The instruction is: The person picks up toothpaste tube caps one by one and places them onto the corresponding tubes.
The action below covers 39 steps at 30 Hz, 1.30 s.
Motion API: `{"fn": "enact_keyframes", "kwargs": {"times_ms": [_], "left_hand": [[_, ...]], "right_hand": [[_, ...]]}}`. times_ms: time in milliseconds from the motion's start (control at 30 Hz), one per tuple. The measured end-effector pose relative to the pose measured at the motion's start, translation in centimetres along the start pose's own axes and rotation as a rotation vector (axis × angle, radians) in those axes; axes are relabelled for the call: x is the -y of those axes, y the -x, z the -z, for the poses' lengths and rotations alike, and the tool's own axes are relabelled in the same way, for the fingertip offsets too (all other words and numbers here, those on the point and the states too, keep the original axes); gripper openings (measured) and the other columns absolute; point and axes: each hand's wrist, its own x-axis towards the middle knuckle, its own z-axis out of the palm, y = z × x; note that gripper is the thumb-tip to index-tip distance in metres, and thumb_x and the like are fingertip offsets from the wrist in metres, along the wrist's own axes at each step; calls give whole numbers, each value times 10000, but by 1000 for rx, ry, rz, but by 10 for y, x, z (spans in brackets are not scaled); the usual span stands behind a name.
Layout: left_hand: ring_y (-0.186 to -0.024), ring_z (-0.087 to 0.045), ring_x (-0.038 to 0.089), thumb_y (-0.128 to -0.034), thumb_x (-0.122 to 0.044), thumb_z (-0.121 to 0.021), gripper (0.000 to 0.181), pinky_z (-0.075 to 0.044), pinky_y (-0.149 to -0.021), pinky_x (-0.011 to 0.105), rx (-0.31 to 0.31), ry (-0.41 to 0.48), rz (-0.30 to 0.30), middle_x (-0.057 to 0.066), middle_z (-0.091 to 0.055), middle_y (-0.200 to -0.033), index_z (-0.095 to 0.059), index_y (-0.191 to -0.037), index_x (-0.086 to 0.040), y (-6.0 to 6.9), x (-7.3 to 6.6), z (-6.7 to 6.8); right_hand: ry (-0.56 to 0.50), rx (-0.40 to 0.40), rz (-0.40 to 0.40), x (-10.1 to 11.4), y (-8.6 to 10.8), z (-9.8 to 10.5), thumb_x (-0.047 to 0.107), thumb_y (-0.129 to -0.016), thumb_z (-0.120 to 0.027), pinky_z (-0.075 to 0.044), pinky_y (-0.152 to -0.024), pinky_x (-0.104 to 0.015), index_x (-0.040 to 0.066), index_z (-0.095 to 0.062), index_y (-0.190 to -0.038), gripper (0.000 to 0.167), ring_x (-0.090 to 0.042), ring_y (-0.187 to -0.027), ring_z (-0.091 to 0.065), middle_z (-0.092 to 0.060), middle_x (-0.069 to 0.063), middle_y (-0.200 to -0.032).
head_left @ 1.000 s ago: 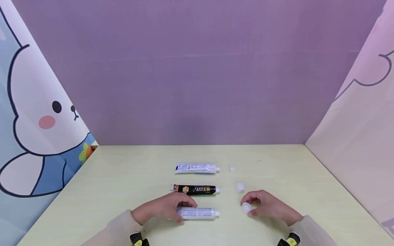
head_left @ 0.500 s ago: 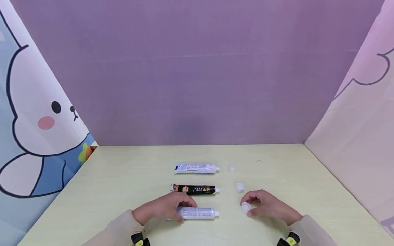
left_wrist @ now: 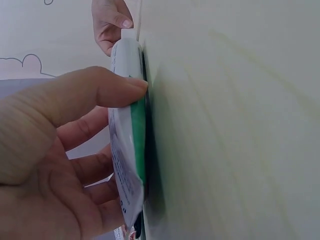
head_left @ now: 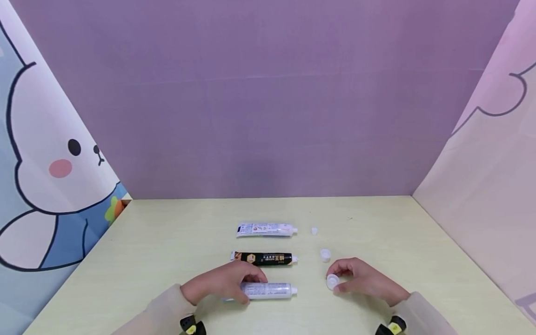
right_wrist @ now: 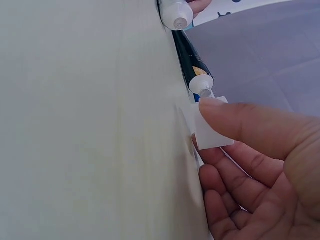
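Note:
Nearest the front lies a white toothpaste tube [head_left: 268,291] with green along its side, its uncapped nozzle facing right. My left hand [head_left: 228,283] grips it across the crimped half, thumb on the near side in the left wrist view. Off to the right, my right hand [head_left: 364,282] pinches a white cap [head_left: 332,281] between thumb and fingers, close to the tabletop. In the right wrist view the cap [right_wrist: 212,130] shows beside the thumb. A gap separates this cap from the tube's nozzle.
Behind the held tube lies a black toothpaste tube [head_left: 268,258], and farther back another white tube [head_left: 268,229], both uncapped. Right of them stand a round white cap [head_left: 325,255] and a smaller cap [head_left: 314,231] on the pale tabletop [head_left: 167,232]. A purple panel [head_left: 268,102] rises behind.
Both hands keep their holds on the tube and the cap, with hardly any movement. The whole head view has shifted slightly.

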Motion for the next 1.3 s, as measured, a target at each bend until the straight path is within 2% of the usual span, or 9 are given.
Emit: {"fn": "enact_keyframes", "kwargs": {"times_ms": [200, 533, 767, 900, 1167, 1300], "left_hand": [[-834, -531, -10, -626, 28, -773, 518, -434, -798, 208, 15, 27, 0, -172, -606, -932, -659, -1077, -200, 1, 2, 0], [-826, -525, -6, -638, 10, -748, 492, -437, -782, 198, 33, 62, -42, -151, -598, -929, -647, -1088, -161, 2, 4, 1], [-826, -526, 23, -648, 14, -709, 495, -429, -764, 204, 23, 104, -16, -115, -598, -940, -645, -1093, -194, 2, 5, 1], [-826, -531, 22, -664, 10, -698, 476, -437, -750, 205, 7, 103, -19, -107, -600, -941, -649, -1094, -189, 3, 5, 1], [-838, -528, 31, -674, 4, -701, 463, -432, -755, 208, -39, 90, 1, -98, -597, -943, -645, -1095, -183, 4, 4, 2], [-823, -525, 28, -684, -11, -700, 460, -425, -743, 207, -82, 66, -4, -102, -600, -925, -642, -1108, -180, 3, 5, 4]], "right_hand": [[-8, 9, 31, -1, 0, 0, 77, -771, -729, -452, -716, -205, 10, -638, -981, 239, -60, -813, -539, -611, -26, -911], [4, 3, 24, -3, 1, 1, 61, -766, -724, -453, -713, -205, 25, -635, -982, 237, -54, -812, -537, -608, -13, -902], [-8, -8, 37, -3, -1, 1, 64, -786, -710, -454, -720, -208, 6, -628, -989, 226, -52, -812, -536, -610, -27, -916], [-8, -14, 10, 0, -1, 1, 58, -798, -699, -449, -703, -209, 0, -624, -996, 219, -56, -804, -525, -601, -31, -924], [-64, -11, 6, 0, 0, 1, 45, -810, -686, -460, -682, -208, -22, -614, -1008, 221, -67, -796, -532, -605, -48, -931], [-60, -24, 15, 0, 0, 2, 47, -817, -680, -468, -674, -213, -18, -627, -1012, 213, -66, -791, -542, -617, -41, -926]]}}
